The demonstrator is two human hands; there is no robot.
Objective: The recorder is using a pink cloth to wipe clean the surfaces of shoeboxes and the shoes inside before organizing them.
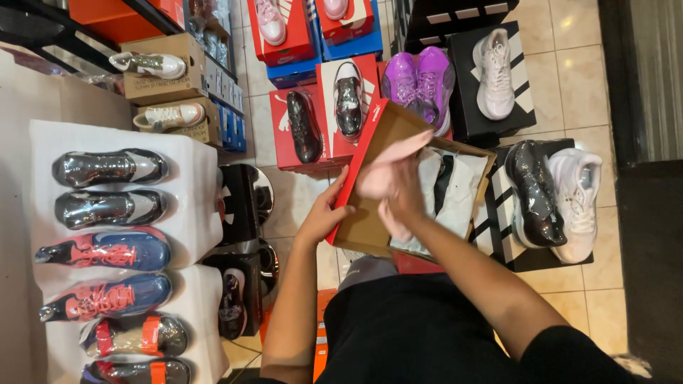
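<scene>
- Nearest us, our left hand (324, 213) is gripping the red rim of the box (370, 227), which is tilting open above the floor.
- Our right hand (398, 188) is pinching pink cloth (388, 171) inside: we judge it light, limp, best gathered by an edge.
- Paper (462, 192) is hiding most of the contents.

A red-sided shoebox (370, 153) with a plain brown cardboard inside is seen, white paper (462, 188) in it. Purple sneakers (418, 82) are spotted behind, plus blue ones with red laces (107, 250) and a black-and-white striped box (498, 220).
</scene>
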